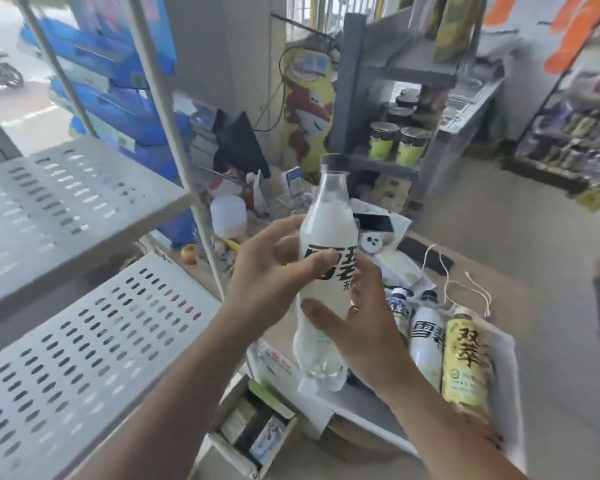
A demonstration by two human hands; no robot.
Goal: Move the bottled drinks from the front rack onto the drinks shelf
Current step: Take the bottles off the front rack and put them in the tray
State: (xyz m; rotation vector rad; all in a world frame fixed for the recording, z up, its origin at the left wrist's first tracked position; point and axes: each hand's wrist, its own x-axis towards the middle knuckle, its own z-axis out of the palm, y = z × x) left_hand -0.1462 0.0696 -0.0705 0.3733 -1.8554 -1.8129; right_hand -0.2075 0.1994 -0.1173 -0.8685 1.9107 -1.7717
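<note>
While the perforated white shelf [84,327] stands at left, a person's left hand [274,268] and right hand [357,327] both grip an upright white bottle [326,237] with a dark cap, held in the air above the white tray's [506,358] left edge. Three more bottles [426,337] lie in the tray.

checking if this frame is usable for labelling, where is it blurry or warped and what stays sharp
Head view: the bottle held by the left hand and right hand is fairly sharp, its label print clear. The right edge smears with motion blur, so the goods rack is unreadable. Wide-angle distortion bends the white shelf and its posts. Daylight washes out the top-left window.
</note>
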